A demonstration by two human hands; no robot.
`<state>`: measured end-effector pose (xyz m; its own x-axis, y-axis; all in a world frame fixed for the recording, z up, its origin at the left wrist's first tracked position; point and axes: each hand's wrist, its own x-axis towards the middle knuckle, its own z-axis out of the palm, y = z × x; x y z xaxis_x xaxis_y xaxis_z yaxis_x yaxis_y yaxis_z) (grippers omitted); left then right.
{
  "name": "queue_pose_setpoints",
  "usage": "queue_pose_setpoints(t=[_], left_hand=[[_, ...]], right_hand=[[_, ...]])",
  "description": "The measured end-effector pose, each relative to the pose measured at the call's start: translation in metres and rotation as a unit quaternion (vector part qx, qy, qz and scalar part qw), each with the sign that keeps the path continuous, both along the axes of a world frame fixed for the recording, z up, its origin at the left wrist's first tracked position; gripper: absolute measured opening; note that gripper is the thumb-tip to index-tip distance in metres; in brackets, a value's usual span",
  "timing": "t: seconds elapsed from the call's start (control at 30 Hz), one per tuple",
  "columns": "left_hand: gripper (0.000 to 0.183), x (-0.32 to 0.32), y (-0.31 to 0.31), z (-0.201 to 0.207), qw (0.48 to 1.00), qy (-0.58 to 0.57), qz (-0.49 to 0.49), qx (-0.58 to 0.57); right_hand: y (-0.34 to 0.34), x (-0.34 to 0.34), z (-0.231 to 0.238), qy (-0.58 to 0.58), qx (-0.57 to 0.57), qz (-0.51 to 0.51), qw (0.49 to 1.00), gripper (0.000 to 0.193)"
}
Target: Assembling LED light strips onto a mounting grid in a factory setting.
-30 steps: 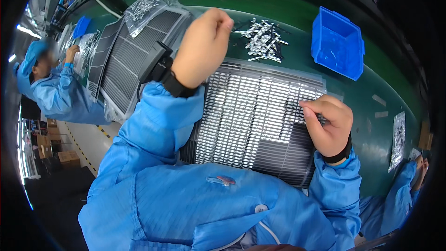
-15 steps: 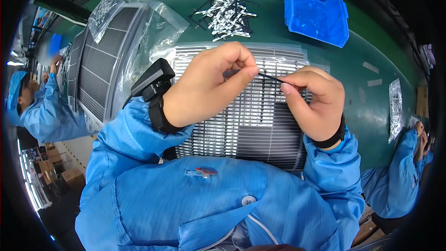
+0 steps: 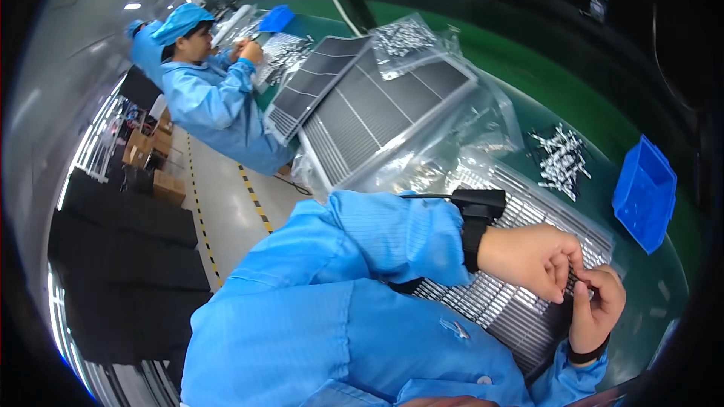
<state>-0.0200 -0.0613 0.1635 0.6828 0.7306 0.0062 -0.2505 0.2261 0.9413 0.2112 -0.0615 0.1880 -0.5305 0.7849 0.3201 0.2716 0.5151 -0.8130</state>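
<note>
My left hand (image 3: 534, 258) is closed, its fingers curled, and it meets my right hand (image 3: 598, 303) at the fingertips. The right thumb and forefinger are pinched together. Between the fingertips is a thin black strip (image 3: 571, 282), mostly hidden by the fingers. Both hands hover above a grey slotted tray (image 3: 520, 325), with rows of small black-and-white strips (image 3: 456, 300) laid across part of it. A black device is strapped to my left wrist, and a dark band circles the right one.
Beyond the tray lies a loose pile of black-and-white strips (image 3: 562, 162), with a blue bin (image 3: 645, 197) to its right. Stacked grey trays (image 3: 377, 117) in clear plastic stand left, under a bag of small parts (image 3: 403, 39). A co-worker (image 3: 207, 94) in blue sits farther left.
The view has swung left, so my hands and the tray now appear lower right. My hands have drawn closer together, and the strip stretched between them shows less.
</note>
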Motion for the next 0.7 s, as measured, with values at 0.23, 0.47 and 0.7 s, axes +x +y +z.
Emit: queue_pose_setpoints(t=[0.23, 0.47, 0.7], left_hand=[[0.023, -0.003, -0.005, -0.004, 0.996, -0.057, 0.064, 0.028], [0.014, -0.012, -0.014, 0.011, 0.994, -0.060, 0.091, 0.011], [0.017, -0.009, -0.013, 0.003, 0.995, -0.047, 0.090, 0.014]], right_hand=[[-0.021, 0.000, -0.005, 0.041, -0.054, -0.085, 0.994, 0.017], [-0.029, -0.017, 0.013, -0.034, 0.023, -0.057, 0.998, 0.005], [-0.029, -0.020, 0.016, -0.023, 0.038, -0.044, 0.998, 0.006]])
